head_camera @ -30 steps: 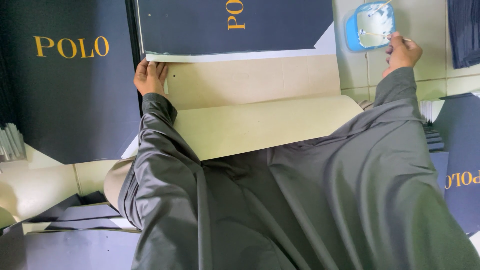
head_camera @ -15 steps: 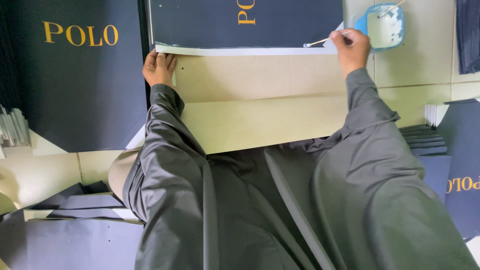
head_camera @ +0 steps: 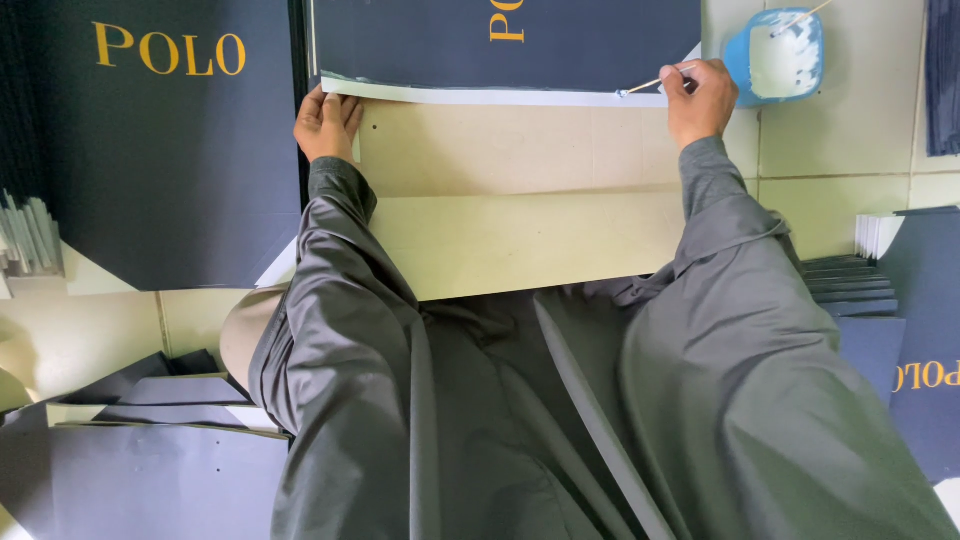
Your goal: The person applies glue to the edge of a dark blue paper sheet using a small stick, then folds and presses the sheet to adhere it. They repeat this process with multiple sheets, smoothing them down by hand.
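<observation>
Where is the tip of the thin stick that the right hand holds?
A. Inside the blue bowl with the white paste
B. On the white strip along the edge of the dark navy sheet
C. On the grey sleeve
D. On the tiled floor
B: the right hand lays the tip of the thin stick on the white strip edging the dark navy sheet; the blue bowl sits apart.

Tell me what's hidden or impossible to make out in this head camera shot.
- Lower part of the beige card sheet: covered by the grey garment.
- Tip of the thin stick in the right hand: too small to tell what it carries.
- Left hand fingertips: tucked under the white paper edge.
- Blue bowl: top cut off by the frame.
</observation>
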